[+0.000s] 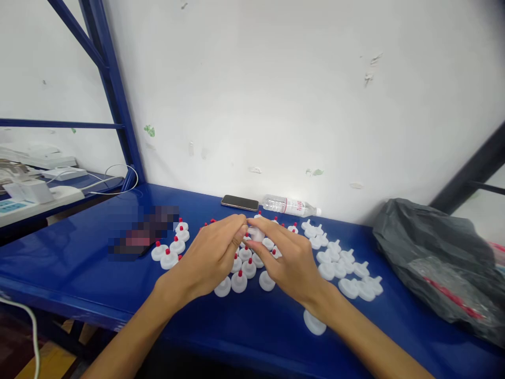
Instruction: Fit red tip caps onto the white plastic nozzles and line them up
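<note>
Above the middle of the table, my two hands meet at one translucent white spout cap (256,234). The thumb and fingers of my right hand (290,258) are closed around its round base. My left hand (215,250) pinches at its narrow spout end; whether a red tip sits there is hidden by the fingers. Below and behind the hands stand several white caps with red tips (239,281). More such caps (169,259) are left of my left hand. Plain white caps without red tips (349,287) lie in a cluster to the right. One white cap (314,322) lies under my right wrist.
A phone (240,202) and a clear bottle (291,206) lie along the wall at the back of the blue table (90,252). A dark plastic bag (426,252) fills the right side. A blurred-out dark object (144,231) lies left. Blue frame posts (114,89) rise beyond.
</note>
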The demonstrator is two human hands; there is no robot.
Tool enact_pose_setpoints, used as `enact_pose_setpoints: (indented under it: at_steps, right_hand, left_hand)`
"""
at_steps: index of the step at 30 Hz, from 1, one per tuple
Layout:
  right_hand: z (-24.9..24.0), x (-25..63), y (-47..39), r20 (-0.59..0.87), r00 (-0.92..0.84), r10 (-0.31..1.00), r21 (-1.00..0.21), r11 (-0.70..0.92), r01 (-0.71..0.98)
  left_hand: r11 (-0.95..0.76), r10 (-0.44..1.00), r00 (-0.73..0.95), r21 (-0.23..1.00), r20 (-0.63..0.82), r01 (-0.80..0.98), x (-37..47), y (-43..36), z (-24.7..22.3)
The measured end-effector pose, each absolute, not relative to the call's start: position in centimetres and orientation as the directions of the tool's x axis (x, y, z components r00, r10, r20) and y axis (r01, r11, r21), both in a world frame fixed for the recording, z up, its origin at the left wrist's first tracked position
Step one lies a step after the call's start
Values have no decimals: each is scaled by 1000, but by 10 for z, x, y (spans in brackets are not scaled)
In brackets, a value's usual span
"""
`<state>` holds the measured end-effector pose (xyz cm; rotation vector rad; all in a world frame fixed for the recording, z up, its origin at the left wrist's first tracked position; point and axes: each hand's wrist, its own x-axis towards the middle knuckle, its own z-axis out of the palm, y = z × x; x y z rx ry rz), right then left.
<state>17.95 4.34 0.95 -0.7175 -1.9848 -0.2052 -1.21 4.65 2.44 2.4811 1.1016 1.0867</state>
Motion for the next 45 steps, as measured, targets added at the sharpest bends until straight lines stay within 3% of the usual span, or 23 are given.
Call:
enact_pose_setpoints:
  at_steps: [5,9,11,14,17,21,23,25,28,32,37,42,45]
  right_hand:
    - [21,193,49,758,-245,605,-357,698,621]
    - [27,201,72,599,-136,789,-580,545,605]
    - [28,198,91,558,-174,811,-596,538,596]
    - [27,186,121,484,-300,822,-440,525,728]
    - [22,172,149,403,-417,815,-378,563,735]
    - [18,164,171,317,-498,807,-341,587,734]
    - [19,165,172,309,-517,798,-313,599,737]
    - [23,170,165,335,-520,786,-276,610,743]
    - [28,181,139,408,-514,755,-221,627,747]
    - [23,201,89,524,-540,658,-123,687,716]
    - [1,220,38,440,-589,678,23,647,762]
    - [-12,210,27,378,-639,670,31,681,732]
    - [-12,195,31,375,-676,634,56,712,700]
  left_hand:
    - [-581,788,348,428,508,692,-31,41,46]
    - [-456,875,352,326,331,828,-57,25,56]
    - [-451,888,400,254,228,856,-66,13,46]
    - [-529,841,492,146,226,836,-70,-5,19]
    - [-539,825,519,32,223,842,-58,-18,5]
    - [-452,891,452,-12,39,892,-25,-20,21]
    - [-423,903,419,-25,-92,906,-10,-16,32]
    - [-396,913,388,-46,-129,917,0,-11,36]
    - [-402,913,397,-45,-95,915,6,-3,29]
    - [-450,890,453,-52,57,891,7,11,5]
    - [-500,840,502,-66,207,863,7,29,-12]
    - [-491,843,498,-89,204,867,-4,19,1]
    - [-507,828,535,-184,166,842,-20,6,9]
